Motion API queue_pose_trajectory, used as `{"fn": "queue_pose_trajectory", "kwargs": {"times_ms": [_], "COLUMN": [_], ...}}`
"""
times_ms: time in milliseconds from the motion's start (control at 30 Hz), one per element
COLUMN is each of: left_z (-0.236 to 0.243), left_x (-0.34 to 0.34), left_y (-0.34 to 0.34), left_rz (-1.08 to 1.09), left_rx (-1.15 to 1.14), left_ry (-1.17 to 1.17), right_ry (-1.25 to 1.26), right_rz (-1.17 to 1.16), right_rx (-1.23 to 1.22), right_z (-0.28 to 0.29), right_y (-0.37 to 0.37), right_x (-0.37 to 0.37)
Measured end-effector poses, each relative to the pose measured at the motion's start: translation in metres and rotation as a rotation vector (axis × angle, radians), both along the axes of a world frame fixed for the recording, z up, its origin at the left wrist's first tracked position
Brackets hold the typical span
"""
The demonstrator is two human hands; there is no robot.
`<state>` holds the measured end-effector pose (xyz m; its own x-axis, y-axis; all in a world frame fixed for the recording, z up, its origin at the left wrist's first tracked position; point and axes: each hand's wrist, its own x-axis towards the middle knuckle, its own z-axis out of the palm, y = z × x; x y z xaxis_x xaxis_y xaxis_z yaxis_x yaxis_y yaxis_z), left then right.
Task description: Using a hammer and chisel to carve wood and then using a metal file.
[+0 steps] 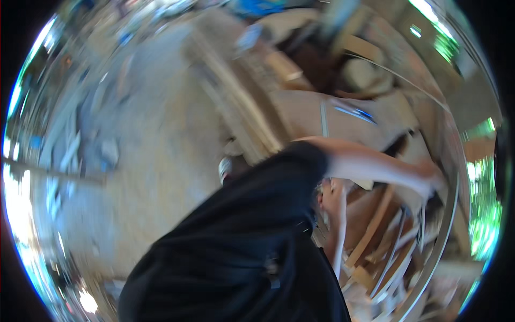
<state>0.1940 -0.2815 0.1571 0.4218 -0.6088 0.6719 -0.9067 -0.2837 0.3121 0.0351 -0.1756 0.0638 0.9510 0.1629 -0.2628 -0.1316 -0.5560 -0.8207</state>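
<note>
My left arm, in a black sleeve, stretches across to the right. My left hand (427, 181) at its end is smeared by motion beside a heap of wood offcuts (378, 225), so its fingers do not show clearly. Below that forearm, close to my body, is my right hand (332, 196), its fingers curled inward. What it holds, if anything, is hidden. Just beyond the left forearm lies a flat brown board (300, 115). On it are a thin pale strip (324, 119) and a slim blue-and-white object (354, 112), too blurred to name.
Long wooden planks (236, 86) run away from my body toward the top. A pale curved edge (449, 225) bounds the offcuts on the right. Dusty floor (155, 134) spreads to the left, with scraps (110, 151) on it. Blue material (260, 6) lies at the far edge.
</note>
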Motion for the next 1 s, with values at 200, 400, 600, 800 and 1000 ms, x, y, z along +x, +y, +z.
{"fn": "queue_pose_trajectory", "kwargs": {"times_ms": [200,400,600,800,1000], "left_z": [0.054,0.035,0.011,0.033,0.06], "left_x": [-0.035,-0.061,-0.106,-0.128,-0.144], "left_y": [0.021,0.068,0.051,0.027,0.008], "left_rz": [0.041,0.084,-0.022,-0.116,-0.2], "left_rx": [0.253,0.192,0.146,0.07,-0.002], "left_ry": [0.02,0.189,0.349,0.359,0.332], "right_ry": [0.15,0.185,0.008,-0.264,-0.338], "right_rz": [0.271,0.305,0.683,0.666,0.502], "right_rx": [0.704,1.368,1.363,1.488,1.554], "right_z": [0.132,0.17,0.177,0.199,0.191], "right_y": [0.125,0.117,0.081,0.086,0.089], "right_x": [-0.014,-0.025,-0.005,-0.024,-0.042]}}
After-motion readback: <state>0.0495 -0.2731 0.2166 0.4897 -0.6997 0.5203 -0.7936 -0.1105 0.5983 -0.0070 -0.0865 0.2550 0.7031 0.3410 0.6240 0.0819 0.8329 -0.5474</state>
